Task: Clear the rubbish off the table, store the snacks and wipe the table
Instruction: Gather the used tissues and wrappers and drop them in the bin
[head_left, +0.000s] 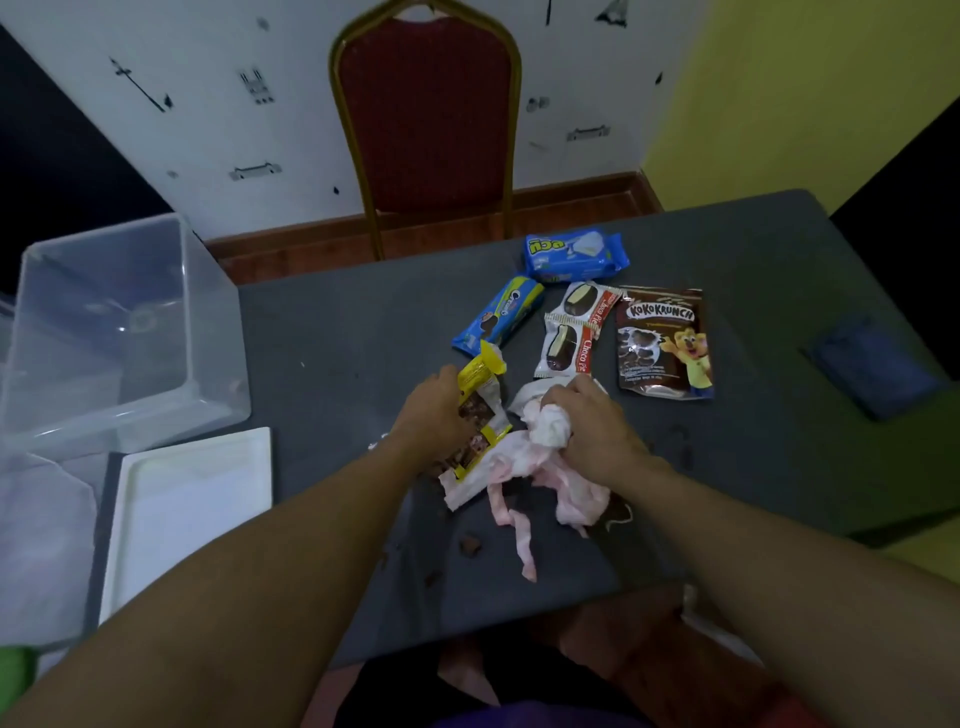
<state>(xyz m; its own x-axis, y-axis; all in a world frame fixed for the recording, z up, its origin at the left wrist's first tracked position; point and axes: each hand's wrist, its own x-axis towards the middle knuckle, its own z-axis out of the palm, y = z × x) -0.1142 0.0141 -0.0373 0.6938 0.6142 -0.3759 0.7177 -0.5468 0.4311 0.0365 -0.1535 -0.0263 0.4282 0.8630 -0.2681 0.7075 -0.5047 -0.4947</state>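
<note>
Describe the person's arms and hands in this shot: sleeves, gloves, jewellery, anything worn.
Both forearms are bare right up to the bottom edge of the picture, with no sleeve or cuff in view. The left hand and the right hand wear no gloves. No watch, bracelet or ring shows on either wrist or on the fingers that can be seen, though the dim, soft picture could hide something small.

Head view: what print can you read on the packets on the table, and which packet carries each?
"KOKO KRUNCH": brown pouch.
"Choco Pie": nearer white packet; same words, harder to read, on the farther white packet.
"OREO", only just legible: blue tube pack.
Green non-Latin lettering I cannot transcribe: blue wafer pack.
Torn yellow wrapper in the left hand: print too blurred.
</note>
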